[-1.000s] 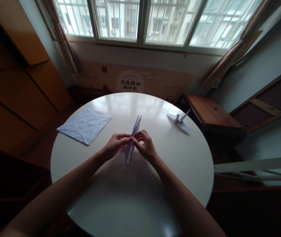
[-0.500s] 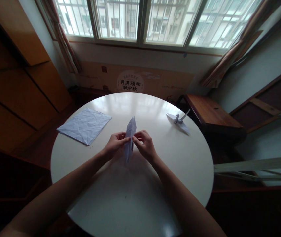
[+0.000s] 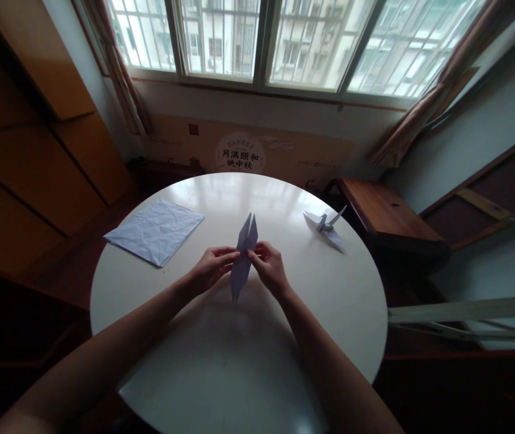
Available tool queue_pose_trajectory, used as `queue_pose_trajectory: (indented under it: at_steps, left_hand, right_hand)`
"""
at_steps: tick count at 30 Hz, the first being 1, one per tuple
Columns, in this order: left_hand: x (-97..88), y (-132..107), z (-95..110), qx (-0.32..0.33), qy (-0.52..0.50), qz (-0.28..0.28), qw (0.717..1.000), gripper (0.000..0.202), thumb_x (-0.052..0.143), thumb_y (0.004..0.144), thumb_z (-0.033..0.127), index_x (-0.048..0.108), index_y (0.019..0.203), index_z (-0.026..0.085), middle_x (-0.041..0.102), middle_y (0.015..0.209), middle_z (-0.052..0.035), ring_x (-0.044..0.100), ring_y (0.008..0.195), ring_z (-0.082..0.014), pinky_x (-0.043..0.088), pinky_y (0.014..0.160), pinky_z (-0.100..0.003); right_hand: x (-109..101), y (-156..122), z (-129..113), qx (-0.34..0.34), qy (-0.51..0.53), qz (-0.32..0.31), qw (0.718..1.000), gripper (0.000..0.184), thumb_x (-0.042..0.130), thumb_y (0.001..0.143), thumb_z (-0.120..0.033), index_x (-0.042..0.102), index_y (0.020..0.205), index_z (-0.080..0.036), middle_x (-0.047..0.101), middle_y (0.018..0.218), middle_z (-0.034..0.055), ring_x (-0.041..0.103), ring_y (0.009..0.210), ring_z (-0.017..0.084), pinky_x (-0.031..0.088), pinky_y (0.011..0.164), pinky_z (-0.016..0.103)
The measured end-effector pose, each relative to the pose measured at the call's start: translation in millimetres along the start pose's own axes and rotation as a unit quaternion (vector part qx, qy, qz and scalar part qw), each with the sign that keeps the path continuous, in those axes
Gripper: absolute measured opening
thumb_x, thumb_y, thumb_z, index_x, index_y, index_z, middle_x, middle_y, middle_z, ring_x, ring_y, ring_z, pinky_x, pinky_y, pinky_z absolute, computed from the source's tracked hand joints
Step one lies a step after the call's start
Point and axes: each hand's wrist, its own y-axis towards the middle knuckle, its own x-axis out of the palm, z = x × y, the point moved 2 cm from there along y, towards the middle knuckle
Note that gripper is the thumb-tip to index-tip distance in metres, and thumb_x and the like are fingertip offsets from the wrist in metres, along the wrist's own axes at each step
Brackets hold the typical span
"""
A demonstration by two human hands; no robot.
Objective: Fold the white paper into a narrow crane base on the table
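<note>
Between my hands is a folded piece of origami paper, long and narrow, with two points at its far end and a pointed near end. My left hand pinches its left edge, thumb on top. Thumb and fingers of my right hand are closed on its right edge. The paper is held just over the white round table. Fingers behind the paper are partly hidden.
A creased stack of white paper sheets lies at the table's left. On the right side sits a finished paper crane. Beyond the table are a wooden stool-like bench and a window.
The folded paper has turned to show its broad face, and its two far points have spread apart. Both hands keep hold of it. The whole view has shifted slightly.
</note>
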Motion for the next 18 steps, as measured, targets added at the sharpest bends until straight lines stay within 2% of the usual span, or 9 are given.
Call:
queue_pose_trajectory:
  at_steps: [6, 18]
  left_hand:
    - [-0.3, 1.0, 1.1, 0.006, 0.014, -0.035, 0.999, 0.036, 0.09, 0.067, 0.033, 0.08, 0.091, 0.009, 0.077, 0.091, -0.0147, 0.07, 0.088, -0.0228, 0.049, 0.087, -0.035]
    - [4.6, -4.0, 7.0, 0.028, 0.046, 0.007, 0.999, 0.044, 0.093, 0.059, 0.041, 0.081, 0.091, 0.012, 0.077, 0.089, -0.014, 0.07, 0.087, -0.0253, 0.049, 0.09, -0.04]
  right_hand:
    - [-5.8, 1.5, -5.4, -0.013, -0.006, -0.014, 1.0, 0.028, 0.076, 0.073, -0.044, 0.065, 0.08, -0.02, 0.066, 0.084, 0.0035, 0.064, 0.078, 0.019, 0.053, 0.069, 0.032]
    - [-3.7, -0.4, -10.0, -0.059, -0.012, -0.01, 0.998, 0.021, 0.077, 0.076, -0.039, 0.068, 0.08, -0.02, 0.063, 0.09, 0.0029, 0.062, 0.083, 0.017, 0.052, 0.069, 0.03]
